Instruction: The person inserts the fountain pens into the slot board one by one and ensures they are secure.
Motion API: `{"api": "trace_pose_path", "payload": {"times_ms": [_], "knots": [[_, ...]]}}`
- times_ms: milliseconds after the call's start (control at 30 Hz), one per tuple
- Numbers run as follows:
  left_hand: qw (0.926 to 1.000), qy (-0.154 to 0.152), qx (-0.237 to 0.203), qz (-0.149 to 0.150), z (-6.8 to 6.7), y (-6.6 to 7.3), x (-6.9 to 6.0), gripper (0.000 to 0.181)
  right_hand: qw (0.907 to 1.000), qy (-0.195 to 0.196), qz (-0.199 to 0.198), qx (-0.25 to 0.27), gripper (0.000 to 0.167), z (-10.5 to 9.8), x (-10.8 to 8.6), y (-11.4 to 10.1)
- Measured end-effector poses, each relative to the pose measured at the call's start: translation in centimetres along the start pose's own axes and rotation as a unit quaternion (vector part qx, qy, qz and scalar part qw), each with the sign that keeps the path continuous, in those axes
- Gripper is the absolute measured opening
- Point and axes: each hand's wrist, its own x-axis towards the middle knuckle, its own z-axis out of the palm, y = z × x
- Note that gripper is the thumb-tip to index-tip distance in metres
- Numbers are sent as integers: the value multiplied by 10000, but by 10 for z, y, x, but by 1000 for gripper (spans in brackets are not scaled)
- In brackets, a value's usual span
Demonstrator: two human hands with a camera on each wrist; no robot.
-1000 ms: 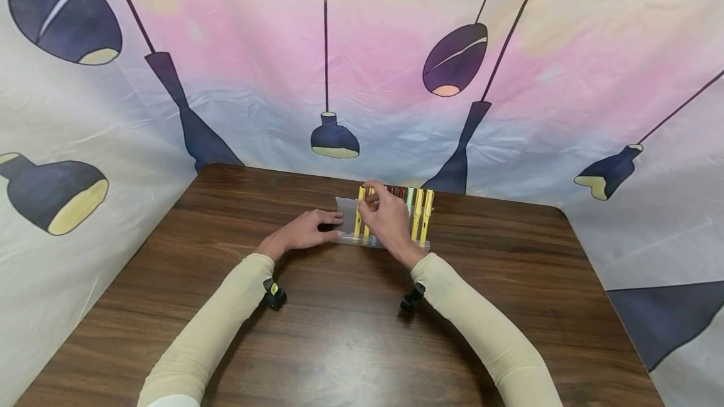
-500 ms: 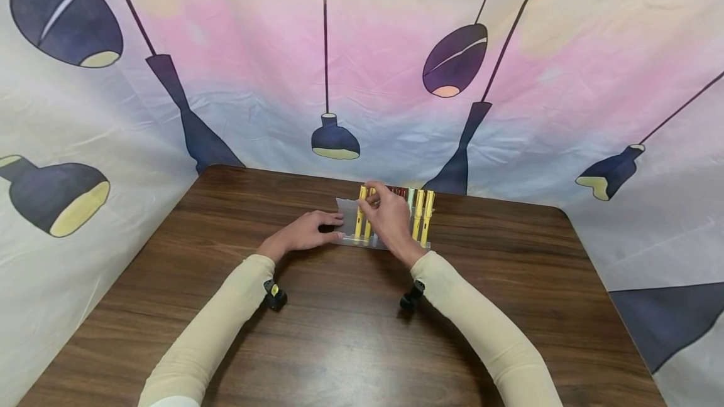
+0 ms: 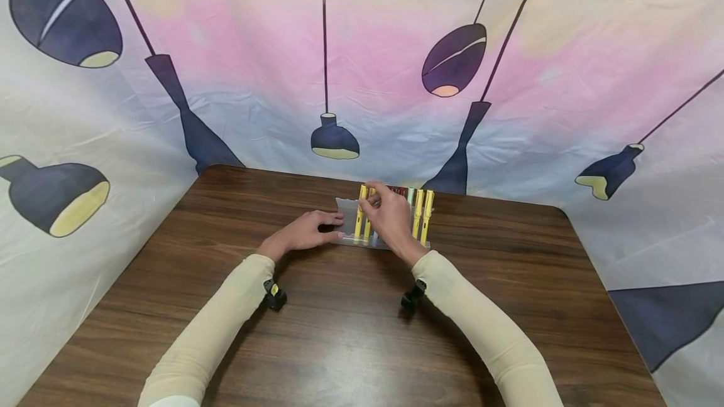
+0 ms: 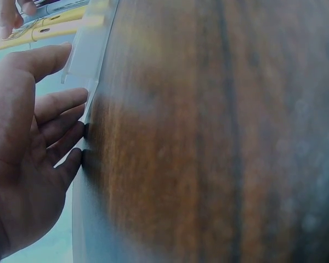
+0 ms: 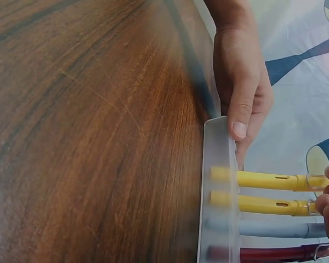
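Observation:
A clear pen stand [image 3: 347, 215] on the table holds several pens in a row. My left hand [image 3: 305, 230] lies at its left end, fingers extended, thumb touching the front ledge [image 5: 219, 142]. Over the row, my right hand [image 3: 390, 218] has thumb and index finger together at the cap of a yellow pen [image 5: 263, 179], seemingly pinching it; the contact is partly hidden. Beside that stand another yellow pen [image 5: 263, 204], a pale grey-blue pen [image 5: 279, 228] and a dark red pen [image 5: 279, 254]. A pale green pen [image 3: 410, 196] and two yellow pens [image 3: 422, 215] are right of the hand.
The stand sits near the back of the brown wooden table [image 3: 339, 331]. Behind the table hangs a cloth backdrop [image 3: 254, 49] printed with dark lamps. Each forearm carries a small black wrist camera [image 3: 274, 295].
The leftmost yellow pen seems to have shifted up very slightly with my right fingers near its cap. My left hand stays in place at the stand's end.

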Motion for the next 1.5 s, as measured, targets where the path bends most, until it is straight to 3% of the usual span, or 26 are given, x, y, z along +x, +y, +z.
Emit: {"api": "trace_pose_path", "payload": {"times_ms": [233, 567, 767, 900, 1033, 1133, 1233, 1300, 1367, 1500], "knots": [[10000, -28, -4, 7, -2, 2, 1, 60, 9996, 108, 4, 250, 36, -15, -3, 1], [10000, -7, 9, 82, -4, -8, 2, 62, 9981, 343, 44, 516, 31, -59, -18, 16], [9998, 200, -60, -76, -10, -15, -11, 57, 9974, 362, 350, 525, 35, -87, -34, 40], [9974, 657, 173, -239, -21, -9, -32, 54, 9967, 333, 672, 315, 38, -107, -48, 55], [9840, 1596, 771, -184, -33, 6, -57, 52, 9966, 378, 713, -158, 44, -127, -63, 67], [9626, 2325, 1390, 19, -36, 19, -72, 55, 9962, 562, 444, -499, 46, -136, -75, 74], [9432, 2648, 2002, 75, -31, 31, -83, 67, 9939, 685, 95, -860, 53, -139, -85, 78], [9368, 2593, 2346, -60, -24, 40, -90, 78, 9904, 501, -47, -1285, 65, -138, -92, 80], [9355, 2357, 2610, -330, -14, 48, -96, 88, 9825, 180, -160, -1845, 79, -135, -99, 81], [9390, 1808, 2825, -759, 7, 59, -105, 99, 9610, -619, -33, -2694, 93, -126, -116, 78]]}}
